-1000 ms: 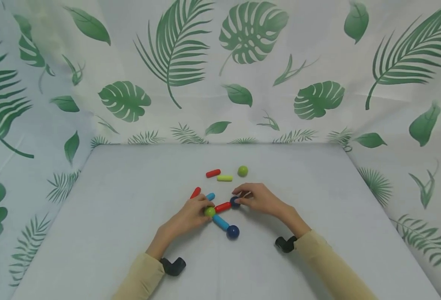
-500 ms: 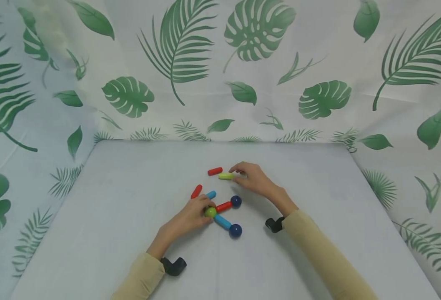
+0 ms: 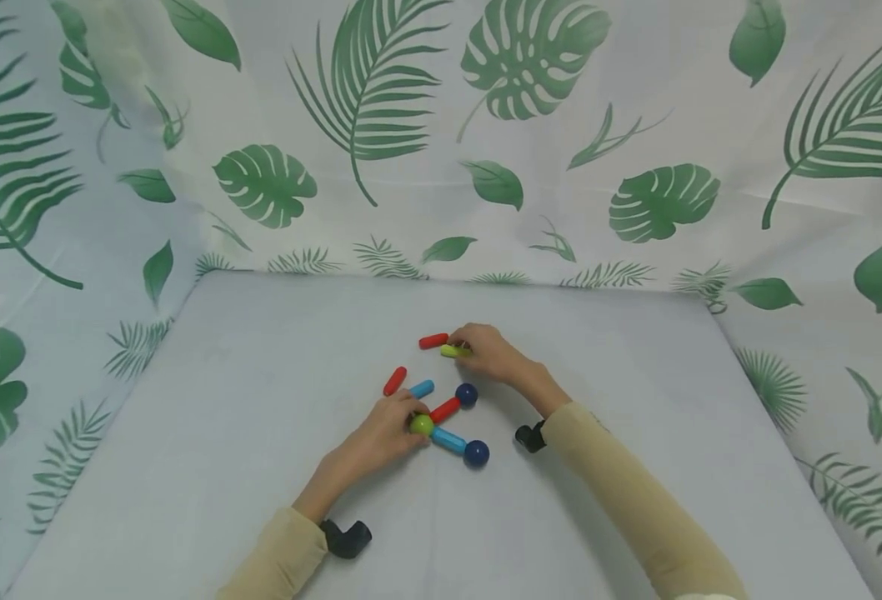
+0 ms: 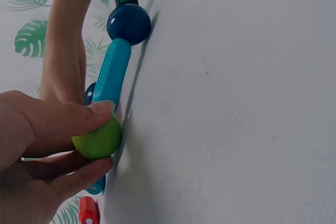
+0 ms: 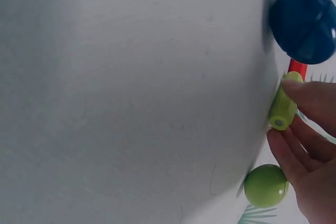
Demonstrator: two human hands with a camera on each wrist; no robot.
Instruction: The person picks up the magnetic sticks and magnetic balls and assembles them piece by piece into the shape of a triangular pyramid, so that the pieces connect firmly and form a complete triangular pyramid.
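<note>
The left hand (image 3: 379, 432) reaches in from the near edge of the surface (image 3: 261, 358), pinching the green ball (image 3: 422, 425) near the middle between thumb and fingers; the right hand (image 3: 489, 352) stretches nearer the far edge, thumb and fingertips closed on the yellow rod (image 3: 450, 352), whereas a second ago it was at the farther dark blue ball (image 3: 467, 394)

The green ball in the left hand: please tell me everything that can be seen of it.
The green ball looks smooth, slightly glossy and plastic. The left hand pinches it between thumb and fingers, which partly hide it. A blue rod and a red rod extend from it, seemingly joined. It is low at the white tabletop, contact unclear.
</note>
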